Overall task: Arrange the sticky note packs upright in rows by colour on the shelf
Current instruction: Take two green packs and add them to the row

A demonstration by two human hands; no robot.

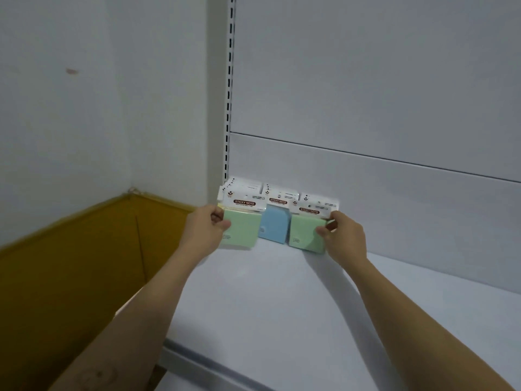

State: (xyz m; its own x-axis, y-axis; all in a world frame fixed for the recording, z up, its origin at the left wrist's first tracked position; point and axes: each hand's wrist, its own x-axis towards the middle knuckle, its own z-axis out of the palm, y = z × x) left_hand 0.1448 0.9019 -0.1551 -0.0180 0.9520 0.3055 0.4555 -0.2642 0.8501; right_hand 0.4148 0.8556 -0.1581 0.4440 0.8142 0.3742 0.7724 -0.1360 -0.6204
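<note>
**Both hands grip the end packs**

The left hand (207,225) curls round the left green sticky note pack (242,230). Past the blue pack (273,225), the right green pack (306,235) is pinched by the right hand (345,235). Three upright rows stand at the back of the shelf (282,292). I judge this the squaring-up step; next, the two green rows need merging. The packs behind blur, perhaps three apiece.

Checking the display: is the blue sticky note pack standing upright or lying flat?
Upright: the blue pack stands on edge on the shelf, header card uppermost.
</note>
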